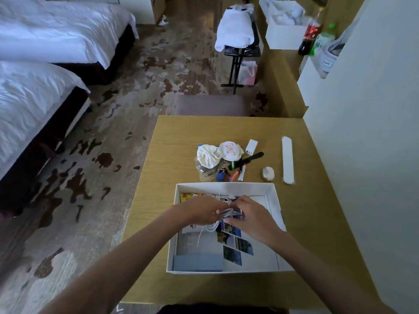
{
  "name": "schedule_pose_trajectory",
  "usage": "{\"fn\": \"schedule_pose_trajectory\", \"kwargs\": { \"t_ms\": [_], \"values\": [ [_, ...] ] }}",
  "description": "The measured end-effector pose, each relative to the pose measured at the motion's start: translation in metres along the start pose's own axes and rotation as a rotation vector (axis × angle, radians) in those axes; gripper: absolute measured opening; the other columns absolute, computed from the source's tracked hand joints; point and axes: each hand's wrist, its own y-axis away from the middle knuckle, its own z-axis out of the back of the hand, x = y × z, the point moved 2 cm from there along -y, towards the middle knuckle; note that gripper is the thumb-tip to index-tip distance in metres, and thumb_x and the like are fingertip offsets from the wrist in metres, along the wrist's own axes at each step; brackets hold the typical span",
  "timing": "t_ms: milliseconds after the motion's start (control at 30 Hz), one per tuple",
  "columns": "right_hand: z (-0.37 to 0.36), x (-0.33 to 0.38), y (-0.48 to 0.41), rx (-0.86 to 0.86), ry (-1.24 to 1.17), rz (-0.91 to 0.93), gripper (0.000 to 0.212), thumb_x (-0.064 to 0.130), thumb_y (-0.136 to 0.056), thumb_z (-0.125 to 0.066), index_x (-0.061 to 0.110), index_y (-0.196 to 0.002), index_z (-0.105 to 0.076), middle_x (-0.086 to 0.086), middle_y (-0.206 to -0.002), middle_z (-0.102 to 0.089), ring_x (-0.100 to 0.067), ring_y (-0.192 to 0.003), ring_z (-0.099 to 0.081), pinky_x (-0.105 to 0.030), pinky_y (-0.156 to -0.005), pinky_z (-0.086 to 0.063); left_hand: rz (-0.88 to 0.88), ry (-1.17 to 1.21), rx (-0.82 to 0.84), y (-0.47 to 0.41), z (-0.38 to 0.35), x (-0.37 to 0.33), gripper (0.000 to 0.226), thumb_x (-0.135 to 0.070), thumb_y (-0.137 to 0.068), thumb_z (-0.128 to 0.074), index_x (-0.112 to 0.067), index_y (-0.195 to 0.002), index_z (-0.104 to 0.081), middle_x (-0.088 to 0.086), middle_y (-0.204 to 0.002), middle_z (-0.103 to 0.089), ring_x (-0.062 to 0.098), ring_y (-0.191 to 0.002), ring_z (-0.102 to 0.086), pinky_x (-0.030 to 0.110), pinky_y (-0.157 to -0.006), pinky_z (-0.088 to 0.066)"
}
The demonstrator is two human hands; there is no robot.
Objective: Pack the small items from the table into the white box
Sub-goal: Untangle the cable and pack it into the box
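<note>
A person's left hand (199, 211) and right hand (251, 216) share a closed grip on a coiled white cable (210, 228), its loose tail pointing toward the worktop's (172, 143) near edge, inside the white box (238, 189), which lies lengthwise from that edge toward the small items (207, 156) heaped mid-worktop.

Mostly white stuff on a tan table

We've got a white box (275, 200), a yellowish-tan table (176, 143) with fine wood grain, a white cable (209, 228), and a brochure (238, 243) printed with blue-toned photo tiles. We also spot a blue key fob (220, 177), a white charger (251, 146), a long white case (288, 159) and a black strap (255, 156). Carpet (127, 91) is beige with dark brown blotches, bedding (56, 30) is plain white, one gift bag (248, 73) is pink and white.
</note>
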Motion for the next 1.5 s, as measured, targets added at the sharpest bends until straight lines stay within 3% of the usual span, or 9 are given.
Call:
{"fn": "schedule_pose_trajectory", "kwargs": {
  "t_ms": [100, 267, 467, 700, 900, 1133, 1267, 1400, 1500],
  "values": [
    [-0.003, -0.003, -0.002, 0.023, -0.064, -0.052, 0.027, 0.051, -0.083, -0.066, 0.032, -0.101, -0.068, 0.011, -0.090, -0.069, -0.006, -0.075, -0.061, -0.024, -0.066, -0.052, -0.008, -0.048, -0.036, -0.005, 0.001, -0.002, 0.023, -0.027, -0.095, -0.045, -0.025, -0.115, -0.055, 0.004, -0.104, -0.067, 0.023, -0.091, -0.063, 0.030, -0.064, -0.041],
    [-0.008, -0.012, -0.007, 0.000, -0.058, -0.096, 0.019, 0.044, -0.088, -0.062, 0.027, -0.089, -0.072, 0.005, -0.068, -0.068, -0.012, -0.058, -0.058, -0.026, -0.051, -0.038, 0.031, -0.018, -0.078, -0.008, 0.000, 0.005, 0.022, -0.037, -0.095, -0.044, -0.025, -0.108, -0.056, 0.003, -0.107, -0.067, 0.022, -0.096, -0.062, 0.029, -0.067, -0.041],
    [-0.010, -0.009, -0.014, -0.008, -0.303, -0.209, 0.016, 0.035, -0.085, -0.072, 0.037, -0.070, -0.066, 0.015, -0.054, -0.062, 0.001, -0.046, -0.053, -0.014, -0.048, -0.035, 0.085, 0.015, -0.162, -0.008, -0.004, 0.012, 0.029, -0.033, -0.090, -0.056, -0.023, -0.114, -0.046, 0.004, -0.106, -0.067, 0.022, -0.092, -0.063, 0.026, -0.062, -0.039],
    [-0.013, -0.020, -0.010, 0.103, -0.330, -0.288, 0.020, 0.024, -0.090, -0.068, 0.007, -0.084, -0.074, -0.007, -0.069, -0.069, -0.014, -0.058, -0.058, -0.028, -0.059, -0.044, 0.115, 0.060, -0.151, -0.002, -0.002, 0.027, 0.037, -0.029, -0.085, -0.062, -0.021, -0.118, -0.048, 0.000, -0.111, -0.068, 0.020, -0.100, -0.062, 0.039, -0.083, -0.052],
    [-0.017, -0.028, -0.005, 0.228, -0.414, -0.302, 0.008, 0.019, -0.090, -0.067, 0.016, -0.083, -0.071, -0.007, -0.077, -0.074, -0.014, -0.065, -0.070, -0.022, -0.064, -0.055, 0.131, 0.083, -0.195, 0.000, -0.008, 0.035, 0.029, -0.027, -0.082, -0.064, -0.022, -0.110, -0.058, -0.004, -0.105, -0.070, 0.015, -0.100, -0.061, 0.032, -0.080, -0.051],
    [-0.029, -0.024, -0.009, 0.312, -0.229, -0.338, 0.013, 0.027, -0.090, -0.062, 0.018, -0.080, -0.063, 0.002, -0.072, -0.069, -0.013, -0.066, -0.067, -0.019, -0.057, -0.048, 0.159, 0.053, -0.264, 0.004, -0.014, 0.037, 0.025, -0.032, -0.080, -0.062, -0.020, -0.103, -0.060, -0.003, -0.104, -0.069, 0.018, -0.101, -0.062, 0.037, -0.081, -0.052],
    [-0.029, -0.018, -0.009, 0.207, 0.035, -0.195, 0.016, 0.034, -0.086, -0.063, 0.021, -0.094, -0.063, 0.002, -0.087, -0.067, -0.013, -0.076, -0.062, -0.029, -0.067, -0.051, 0.182, -0.047, -0.194, 0.002, -0.020, 0.029, 0.041, -0.042, -0.075, -0.070, -0.024, -0.108, -0.056, -0.003, -0.107, -0.068, 0.020, -0.101, -0.062, 0.034, -0.079, -0.049],
    [-0.027, -0.014, -0.011, 0.127, 0.107, -0.166, 0.015, 0.035, -0.088, -0.058, 0.021, -0.086, -0.062, 0.001, -0.079, -0.065, -0.014, -0.068, -0.061, -0.035, -0.064, -0.055, 0.188, -0.164, -0.188, -0.004, -0.026, 0.022, 0.044, -0.046, -0.071, -0.073, -0.023, -0.104, -0.054, 0.000, -0.107, -0.067, 0.023, -0.097, -0.063, 0.033, -0.068, -0.042],
    [-0.026, -0.016, -0.013, 0.105, 0.109, -0.185, 0.017, 0.038, -0.088, -0.059, 0.022, -0.082, -0.063, 0.005, -0.072, -0.065, -0.011, -0.061, -0.060, -0.033, -0.060, -0.053, 0.194, -0.153, -0.195, -0.007, -0.024, 0.027, 0.041, -0.045, -0.073, -0.071, -0.024, -0.105, -0.055, -0.003, -0.109, -0.066, 0.021, -0.099, -0.063, 0.034, -0.073, -0.050]
  ]
}}
